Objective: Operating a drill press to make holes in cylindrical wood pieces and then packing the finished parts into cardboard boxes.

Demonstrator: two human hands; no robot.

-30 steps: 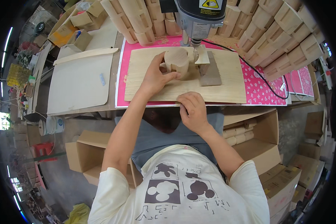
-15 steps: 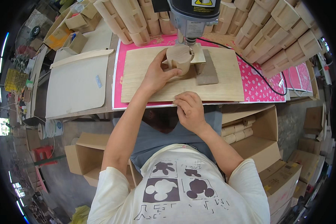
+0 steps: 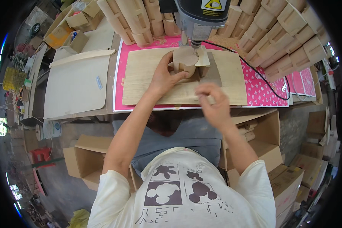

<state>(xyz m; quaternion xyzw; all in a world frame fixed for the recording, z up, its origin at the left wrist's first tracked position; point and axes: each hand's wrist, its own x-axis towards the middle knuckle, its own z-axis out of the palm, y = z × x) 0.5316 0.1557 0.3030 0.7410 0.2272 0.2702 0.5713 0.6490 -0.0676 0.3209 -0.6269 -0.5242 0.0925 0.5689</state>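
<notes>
One wooden block | pale, round flat top | in left hand

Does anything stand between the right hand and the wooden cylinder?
Partly: the left hand has its thumb across the near side of the wooden cylinder. Otherwise, nothing visible stands between it and the right hand.

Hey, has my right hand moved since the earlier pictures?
Yes. Judged against the flat wooden board, your right hand has shifted rightward and slightly forward: earlier it was at the board's front edge; now, blurred, it overlaps more of the board.
</notes>
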